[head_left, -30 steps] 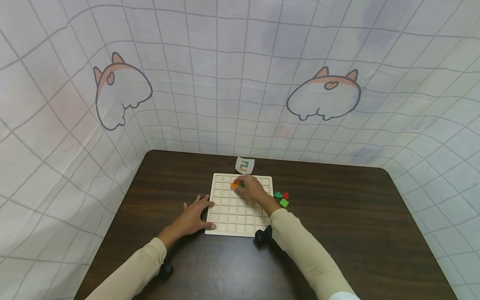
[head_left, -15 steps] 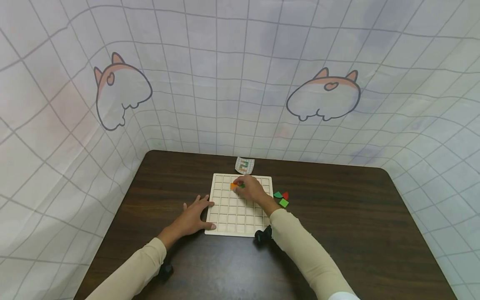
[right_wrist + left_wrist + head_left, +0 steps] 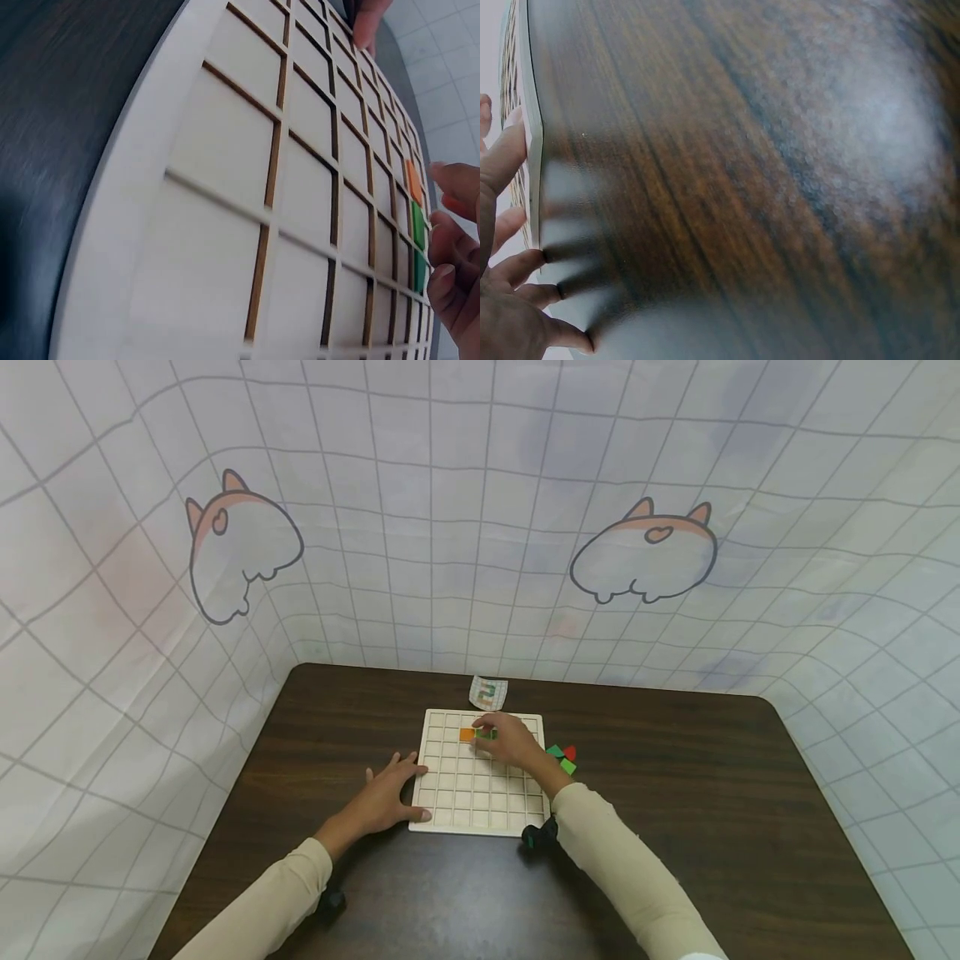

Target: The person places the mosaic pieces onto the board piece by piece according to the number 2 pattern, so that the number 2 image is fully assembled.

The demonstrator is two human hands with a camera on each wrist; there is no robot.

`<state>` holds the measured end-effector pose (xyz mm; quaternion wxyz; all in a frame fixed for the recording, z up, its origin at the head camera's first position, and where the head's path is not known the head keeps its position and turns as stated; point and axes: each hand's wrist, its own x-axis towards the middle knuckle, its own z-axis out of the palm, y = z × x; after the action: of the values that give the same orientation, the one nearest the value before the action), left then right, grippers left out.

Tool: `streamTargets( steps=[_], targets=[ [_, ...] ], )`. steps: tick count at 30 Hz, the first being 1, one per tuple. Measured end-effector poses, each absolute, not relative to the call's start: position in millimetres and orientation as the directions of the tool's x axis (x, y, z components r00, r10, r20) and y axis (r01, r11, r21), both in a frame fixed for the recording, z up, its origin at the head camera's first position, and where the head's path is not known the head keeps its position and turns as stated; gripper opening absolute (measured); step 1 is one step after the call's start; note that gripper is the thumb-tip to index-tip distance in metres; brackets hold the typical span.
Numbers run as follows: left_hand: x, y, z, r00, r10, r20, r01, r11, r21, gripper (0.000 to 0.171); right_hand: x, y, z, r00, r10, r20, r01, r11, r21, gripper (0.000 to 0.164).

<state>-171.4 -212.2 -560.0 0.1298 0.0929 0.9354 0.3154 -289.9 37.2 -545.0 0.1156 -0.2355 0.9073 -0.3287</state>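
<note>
A pale wooden grid board [image 3: 465, 789] lies on the dark table. My left hand [image 3: 386, 793] rests at its left edge, thumb on the board's surface and fingers spread; in the left wrist view this hand [image 3: 514, 300] has fingertips on the tabletop. Above the board's far rows is my right hand [image 3: 510, 742], fingers loosely bent. Near its fingertips, an orange tile [image 3: 467, 735] sits in a cell, with green tiles [image 3: 418, 225] beside it in the same row. The right wrist view shows no piece between the right fingers [image 3: 446, 289].
Right of the board lie a green piece [image 3: 554, 751], a red piece [image 3: 570, 752] and a light green square [image 3: 567, 767]. A small printed card [image 3: 488, 693] lies behind the board. A grid-patterned curtain [image 3: 450, 568] surrounds the table.
My right hand has shifted slightly right, away from the orange tile, and more of the green beside it shows. The left hand stays in place.
</note>
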Motion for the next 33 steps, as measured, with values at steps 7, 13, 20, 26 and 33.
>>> streamTargets(
  steps=[7, 13, 20, 26, 33],
  targets=[
    [-170, -212, -561, -0.950, 0.260, -0.170, 0.103, 0.780, 0.617, 0.081, -286, 66, -538, -0.857, -0.515, -0.037, -0.361, 0.649, -0.670, 0.032],
    [-170, -213, -563, -0.950, 0.259, -0.173, 0.101, 0.780, 0.617, 0.081, -284, 92, -538, -0.858, -0.512, -0.030, -0.361, 0.644, -0.674, 0.029],
    [-170, -213, -563, -0.951, 0.258, -0.170, 0.103, 0.784, 0.612, 0.081, -276, 113, -538, -0.858, -0.514, -0.014, -0.371, 0.639, -0.673, 0.028],
    [-169, -213, -564, -0.949, 0.261, -0.178, 0.103, 0.788, 0.607, 0.080, -267, 134, -545, -0.848, -0.530, -0.015, -0.383, 0.633, -0.673, 0.026],
    [-170, -214, -564, -0.950, 0.265, -0.166, 0.110, 0.781, 0.615, 0.080, -255, 163, -551, -0.865, -0.500, 0.040, -0.383, 0.605, -0.698, 0.024]
  ],
)
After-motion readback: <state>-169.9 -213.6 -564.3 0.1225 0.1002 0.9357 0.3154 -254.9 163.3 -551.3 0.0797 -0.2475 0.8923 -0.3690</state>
